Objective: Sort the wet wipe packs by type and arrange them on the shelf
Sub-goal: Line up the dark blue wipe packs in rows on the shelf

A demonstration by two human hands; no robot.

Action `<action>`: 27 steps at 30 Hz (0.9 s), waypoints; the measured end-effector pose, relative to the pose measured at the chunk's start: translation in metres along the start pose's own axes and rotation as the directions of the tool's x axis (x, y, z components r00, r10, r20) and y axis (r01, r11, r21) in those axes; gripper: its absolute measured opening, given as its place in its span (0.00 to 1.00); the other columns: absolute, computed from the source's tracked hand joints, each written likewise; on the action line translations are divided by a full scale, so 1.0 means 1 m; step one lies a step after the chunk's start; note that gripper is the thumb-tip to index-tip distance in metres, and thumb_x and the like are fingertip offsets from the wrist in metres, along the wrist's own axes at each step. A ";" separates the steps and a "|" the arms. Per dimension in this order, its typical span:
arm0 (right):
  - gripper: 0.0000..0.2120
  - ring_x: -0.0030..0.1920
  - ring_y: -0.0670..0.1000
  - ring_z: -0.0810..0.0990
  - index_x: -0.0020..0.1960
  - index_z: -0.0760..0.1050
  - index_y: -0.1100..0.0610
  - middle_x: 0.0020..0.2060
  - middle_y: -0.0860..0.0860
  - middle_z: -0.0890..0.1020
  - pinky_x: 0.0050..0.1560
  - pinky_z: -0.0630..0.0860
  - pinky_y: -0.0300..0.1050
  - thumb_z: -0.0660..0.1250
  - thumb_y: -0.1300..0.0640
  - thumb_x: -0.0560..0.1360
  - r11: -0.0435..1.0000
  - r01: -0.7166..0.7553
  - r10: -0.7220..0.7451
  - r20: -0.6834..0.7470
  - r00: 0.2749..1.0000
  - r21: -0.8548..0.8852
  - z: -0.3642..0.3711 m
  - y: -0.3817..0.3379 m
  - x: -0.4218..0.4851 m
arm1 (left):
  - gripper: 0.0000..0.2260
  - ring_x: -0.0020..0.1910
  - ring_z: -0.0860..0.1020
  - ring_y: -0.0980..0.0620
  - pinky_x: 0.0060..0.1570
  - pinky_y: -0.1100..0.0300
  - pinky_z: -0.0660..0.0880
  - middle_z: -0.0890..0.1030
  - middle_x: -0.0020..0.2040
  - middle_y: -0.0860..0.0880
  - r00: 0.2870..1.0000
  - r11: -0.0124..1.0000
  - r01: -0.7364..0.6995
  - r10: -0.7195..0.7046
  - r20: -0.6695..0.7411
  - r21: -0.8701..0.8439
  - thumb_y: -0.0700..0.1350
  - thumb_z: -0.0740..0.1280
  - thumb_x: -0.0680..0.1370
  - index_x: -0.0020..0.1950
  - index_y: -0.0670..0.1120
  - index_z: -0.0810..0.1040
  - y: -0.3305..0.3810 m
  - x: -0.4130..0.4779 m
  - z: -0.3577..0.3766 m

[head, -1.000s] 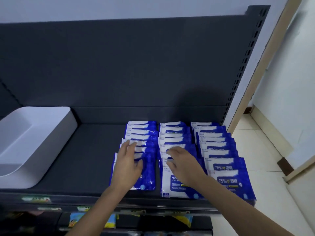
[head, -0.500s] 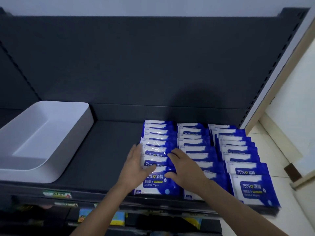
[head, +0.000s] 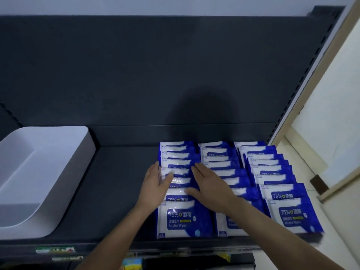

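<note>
On dark grey metal shelf [head: 116, 191], right end: blue-white plastic wipe packs [head: 185, 219], 3 rows; L hand [head: 155, 185] & R hand [head: 211, 185] flat, fingers straight, touching leftmost row.

The bin [head: 76, 188] runs off the frame's left edge. In all three rows of packs [head: 263, 159], each pack overlaps the one behind, leaving only top strips showing. The left grip [head: 155, 186] covers the left row's [head: 178, 152] edge. The right grip [head: 210, 184] and forearm hide much of the middle row [head: 218, 152]. Small print is unreadable. Labels [head: 55, 250] at lower left are blurred. Goods [head: 132, 263] at the bottom edge are dark and cut off.
</note>
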State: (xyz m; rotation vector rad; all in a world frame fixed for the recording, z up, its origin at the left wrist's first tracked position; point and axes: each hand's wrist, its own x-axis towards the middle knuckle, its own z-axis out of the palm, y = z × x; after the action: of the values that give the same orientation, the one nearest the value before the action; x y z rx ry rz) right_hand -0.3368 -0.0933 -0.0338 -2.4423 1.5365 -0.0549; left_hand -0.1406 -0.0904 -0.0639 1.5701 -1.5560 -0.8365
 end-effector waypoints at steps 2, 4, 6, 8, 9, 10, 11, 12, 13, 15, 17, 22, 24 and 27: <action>0.38 0.77 0.52 0.48 0.78 0.46 0.59 0.78 0.55 0.49 0.76 0.47 0.45 0.53 0.38 0.79 0.999 -0.039 0.039 0.012 0.999 0.025 -0.003 -0.002 0.014 | 0.07 0.54 0.79 0.55 0.59 0.47 0.76 0.79 0.56 0.53 0.995 0.984 0.097 -0.095 0.025 -0.147 0.53 0.62 0.80 0.56 0.63 0.73 0.007 0.016 -0.004; 0.38 0.77 0.53 0.49 0.78 0.47 0.60 0.78 0.57 0.50 0.76 0.47 0.46 0.52 0.36 0.78 0.998 -0.050 0.049 0.044 0.998 0.025 -0.002 -0.003 0.027 | 0.06 0.55 0.79 0.53 0.60 0.48 0.75 0.79 0.58 0.53 0.983 0.962 0.179 -0.166 0.079 -0.208 0.55 0.61 0.80 0.54 0.67 0.71 0.007 0.030 -0.004; 0.44 0.77 0.53 0.49 0.78 0.48 0.61 0.78 0.57 0.50 0.76 0.46 0.46 0.44 0.30 0.74 0.999 -0.034 0.036 0.080 0.996 -0.022 -0.001 -0.007 0.033 | 0.14 0.63 0.75 0.52 0.65 0.49 0.71 0.76 0.65 0.51 0.969 0.952 0.237 -0.216 0.123 -0.196 0.61 0.59 0.78 0.62 0.62 0.71 0.006 0.036 -0.003; 0.53 0.77 0.53 0.49 0.78 0.49 0.60 0.78 0.57 0.51 0.76 0.45 0.45 0.34 0.27 0.64 0.999 -0.026 0.028 0.090 0.996 -0.019 0.002 -0.009 0.033 | 0.34 0.71 0.67 0.51 0.71 0.47 0.64 0.69 0.73 0.50 0.968 0.964 0.232 -0.215 0.131 -0.127 0.70 0.56 0.72 0.74 0.54 0.64 -0.005 0.039 0.005; 0.52 0.77 0.53 0.50 0.78 0.50 0.60 0.78 0.56 0.52 0.75 0.46 0.45 0.34 0.28 0.64 1.000 -0.031 0.031 0.066 0.997 -0.003 0.002 -0.007 0.034 | 0.37 0.72 0.65 0.51 0.72 0.45 0.63 0.67 0.74 0.50 0.969 0.969 0.224 -0.211 0.125 -0.102 0.71 0.55 0.71 0.75 0.52 0.62 -0.012 0.040 0.009; 0.46 0.77 0.53 0.52 0.77 0.52 0.60 0.77 0.56 0.53 0.75 0.47 0.44 0.38 0.29 0.70 0.999 -0.033 0.033 0.023 0.999 0.015 0.001 -0.004 0.034 | 0.37 0.72 0.66 0.50 0.71 0.45 0.64 0.68 0.73 0.51 0.972 0.973 0.213 -0.202 0.117 -0.093 0.70 0.54 0.71 0.75 0.52 0.62 -0.012 0.039 0.009; 0.39 0.77 0.53 0.53 0.77 0.53 0.60 0.77 0.56 0.55 0.75 0.48 0.44 0.44 0.34 0.76 0.999 -0.037 0.038 -0.027 0.999 0.031 0.000 0.002 0.036 | 0.32 0.71 0.68 0.50 0.70 0.44 0.65 0.70 0.71 0.51 0.976 0.975 0.199 -0.189 0.107 -0.095 0.68 0.55 0.73 0.73 0.53 0.63 -0.010 0.039 0.007; 0.32 0.77 0.53 0.53 0.77 0.55 0.60 0.77 0.56 0.57 0.75 0.49 0.43 0.49 0.41 0.81 0.999 -0.040 0.042 -0.071 0.997 0.034 -0.003 0.012 0.038 | 0.26 0.69 0.70 0.49 0.68 0.44 0.67 0.73 0.68 0.52 0.984 0.982 0.165 -0.158 0.085 -0.093 0.64 0.57 0.75 0.71 0.54 0.66 -0.003 0.040 0.004; 0.27 0.77 0.54 0.54 0.76 0.55 0.61 0.76 0.57 0.58 0.75 0.49 0.42 0.53 0.48 0.82 0.998 -0.055 0.058 -0.095 0.994 0.034 -0.004 0.023 0.041 | 0.21 0.68 0.70 0.48 0.68 0.45 0.68 0.74 0.66 0.51 0.992 0.990 0.123 -0.120 0.046 -0.074 0.59 0.58 0.78 0.69 0.53 0.68 0.001 0.043 0.003; 0.25 0.75 0.55 0.56 0.76 0.55 0.62 0.75 0.58 0.61 0.74 0.52 0.40 0.56 0.61 0.81 0.990 -0.141 0.142 -0.077 0.987 0.024 -0.011 0.052 0.046 | 0.20 0.73 0.63 0.48 0.72 0.53 0.62 0.68 0.72 0.47 1.000 1.000 0.021 -0.021 0.006 0.006 0.52 0.59 0.80 0.71 0.49 0.67 0.012 0.049 0.002; 0.27 0.71 0.57 0.63 0.75 0.58 0.62 0.69 0.60 0.68 0.68 0.62 0.40 0.56 0.69 0.76 0.972 -0.236 0.235 -0.061 0.970 -0.006 -0.019 0.078 0.049 | 0.21 0.76 0.55 0.54 0.71 0.64 0.57 0.59 0.76 0.48 0.995 0.992 -0.083 0.078 0.058 0.098 0.48 0.59 0.82 0.74 0.45 0.64 0.025 0.057 0.004; 0.12 0.55 0.59 0.75 0.57 0.72 0.64 0.54 0.61 0.76 0.49 0.69 0.43 0.56 0.70 0.75 0.916 -0.399 0.397 -0.045 0.917 -0.038 -0.029 0.120 0.066 | 0.21 0.78 0.48 0.52 0.73 0.63 0.46 0.54 0.78 0.48 0.875 0.871 -0.346 0.165 0.455 0.350 0.48 0.54 0.84 0.76 0.45 0.61 0.059 0.084 0.037; 0.11 0.52 0.58 0.77 0.54 0.74 0.63 0.53 0.60 0.77 0.47 0.73 0.45 0.58 0.69 0.75 0.919 -0.390 0.386 -0.072 0.920 -0.052 -0.028 0.129 0.074 | 0.22 0.78 0.48 0.49 0.74 0.59 0.45 0.53 0.79 0.46 0.828 0.804 -0.425 0.161 0.537 0.415 0.50 0.53 0.84 0.77 0.45 0.59 0.064 0.095 0.052; 0.14 0.49 0.58 0.78 0.54 0.77 0.61 0.51 0.59 0.79 0.43 0.73 0.45 0.57 0.71 0.74 0.934 -0.357 0.352 -0.103 0.930 -0.032 -0.028 0.137 0.081 | 0.24 0.78 0.48 0.48 0.76 0.53 0.46 0.52 0.79 0.46 0.776 0.698 -0.502 0.103 0.623 0.510 0.53 0.51 0.84 0.78 0.45 0.57 0.067 0.112 0.068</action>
State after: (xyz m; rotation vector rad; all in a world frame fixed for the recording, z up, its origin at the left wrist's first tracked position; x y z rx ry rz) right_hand -0.4267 -0.2274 -0.0474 -2.1846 2.0214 -0.0672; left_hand -0.2279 -0.2042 -0.0334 1.4792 -2.7091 -0.5833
